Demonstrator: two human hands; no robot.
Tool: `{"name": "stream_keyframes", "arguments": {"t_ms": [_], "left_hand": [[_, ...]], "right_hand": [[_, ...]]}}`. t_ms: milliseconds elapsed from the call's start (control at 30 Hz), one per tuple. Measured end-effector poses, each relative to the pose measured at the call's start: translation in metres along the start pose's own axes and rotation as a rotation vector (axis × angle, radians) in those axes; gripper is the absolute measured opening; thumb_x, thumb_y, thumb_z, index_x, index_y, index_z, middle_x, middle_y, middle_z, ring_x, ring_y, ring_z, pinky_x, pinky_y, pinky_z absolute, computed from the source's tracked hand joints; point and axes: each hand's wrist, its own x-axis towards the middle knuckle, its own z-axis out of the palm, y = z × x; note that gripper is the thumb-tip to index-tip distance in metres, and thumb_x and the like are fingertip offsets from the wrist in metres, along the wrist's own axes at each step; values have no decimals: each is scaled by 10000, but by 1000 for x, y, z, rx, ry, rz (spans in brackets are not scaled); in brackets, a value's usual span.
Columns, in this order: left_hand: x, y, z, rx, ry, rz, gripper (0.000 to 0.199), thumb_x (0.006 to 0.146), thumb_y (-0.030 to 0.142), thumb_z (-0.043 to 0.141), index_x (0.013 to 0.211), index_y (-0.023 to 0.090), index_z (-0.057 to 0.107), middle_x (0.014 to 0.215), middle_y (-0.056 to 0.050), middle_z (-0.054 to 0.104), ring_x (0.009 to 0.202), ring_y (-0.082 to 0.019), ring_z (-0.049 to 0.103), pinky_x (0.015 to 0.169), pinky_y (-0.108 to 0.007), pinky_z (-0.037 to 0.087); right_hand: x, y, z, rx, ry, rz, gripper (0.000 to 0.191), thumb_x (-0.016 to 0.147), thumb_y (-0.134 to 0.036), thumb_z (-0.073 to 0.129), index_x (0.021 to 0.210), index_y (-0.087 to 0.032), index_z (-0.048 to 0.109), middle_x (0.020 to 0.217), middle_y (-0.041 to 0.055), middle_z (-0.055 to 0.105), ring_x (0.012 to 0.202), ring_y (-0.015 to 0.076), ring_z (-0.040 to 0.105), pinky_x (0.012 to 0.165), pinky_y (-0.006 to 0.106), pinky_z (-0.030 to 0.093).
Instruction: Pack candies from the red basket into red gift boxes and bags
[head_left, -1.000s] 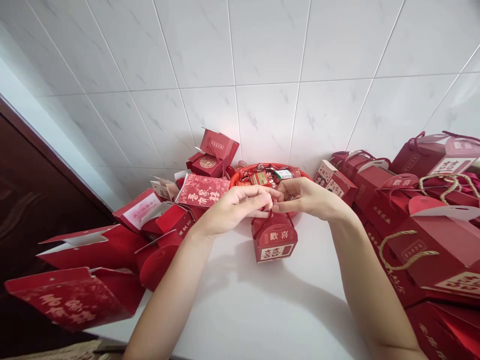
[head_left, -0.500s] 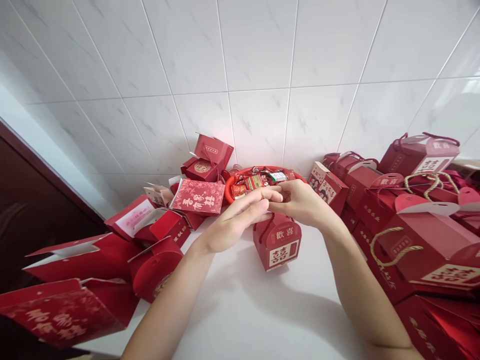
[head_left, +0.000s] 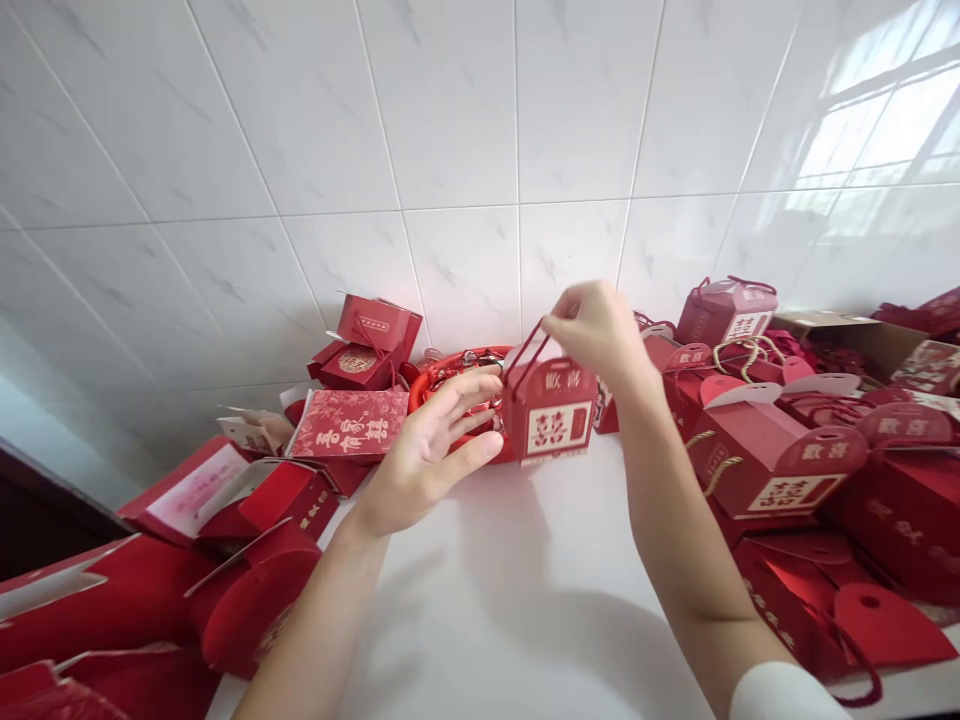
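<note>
A small red gift box (head_left: 551, 405) with a cream label and dark red cord handles hangs from my right hand (head_left: 598, 325), whose fingers are closed on the cord. It is raised above the white table (head_left: 517, 580). To its left, my left hand (head_left: 435, 445) is open with the fingers spread, apart from the box. Behind my left hand is a round red basket (head_left: 424, 385) of wrapped sweets, partly covered by the hand and the box.
Red boxes with rope handles (head_left: 780, 450) are piled along the right side. Several opened red boxes and bags (head_left: 255, 600) line the left. A flat-topped printed box (head_left: 349, 425) lies left of the basket. White tiles (head_left: 457, 110) form the wall behind.
My right hand has lifted the gift box by its cord. My left hand has come away from the box top and spread open. The view has turned to the right.
</note>
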Motion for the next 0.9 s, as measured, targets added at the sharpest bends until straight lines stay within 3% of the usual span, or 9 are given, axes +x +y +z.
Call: {"name": "stream_keyframes", "arguments": {"t_ms": [133, 233, 467, 600, 800, 900], "left_hand": [[-4, 6, -2, 24, -19, 42, 310, 902, 307, 679, 1206, 270, 634, 1461, -64, 522, 1372, -290, 486, 1127, -431, 454], [-4, 7, -3, 53, -71, 62, 270, 911, 300, 668, 1179, 268, 668, 1485, -62, 495, 1393, -290, 462, 1121, -410, 467], [-6, 6, -5, 149, -160, 86, 295, 910, 295, 676, 1205, 303, 685, 1515, -42, 469, 1424, -280, 426, 1116, -371, 485], [-6, 6, -5, 189, -173, 85, 292, 909, 306, 681, 1201, 308, 692, 1519, -35, 468, 1433, -275, 419, 1111, -351, 491], [-4, 4, -5, 232, -188, 73, 285, 916, 335, 669, 1198, 297, 691, 1506, -43, 488, 1391, -262, 477, 1100, -347, 503], [-3, 2, -4, 278, -197, 67, 284, 918, 358, 660, 1190, 282, 695, 1477, -59, 518, 1398, -276, 467, 1081, -362, 520]], "right_hand": [[31, -13, -55, -131, 175, 31, 108, 787, -84, 597, 877, -79, 657, 865, 99, 627, 930, 207, 591, 801, 366, 455], [54, -13, -93, -303, 280, 92, 184, 810, -93, 638, 968, -12, 685, 994, 151, 662, 1020, 230, 607, 795, 393, 446], [75, 25, -152, -386, 362, 350, 355, 850, -143, 678, 1094, 114, 663, 1125, 272, 667, 1041, 242, 665, 674, 350, 445], [68, 59, -170, -376, 324, 520, 283, 858, -105, 657, 1024, 125, 670, 1092, 296, 686, 933, 189, 678, 588, 321, 387], [64, 121, -173, -305, 328, 550, 225, 859, -82, 664, 1010, 78, 712, 1054, 292, 703, 890, 167, 668, 645, 318, 461], [65, 140, -170, -252, 368, 593, 185, 835, -53, 686, 978, 62, 717, 1016, 314, 702, 788, 156, 665, 644, 326, 489]]}}
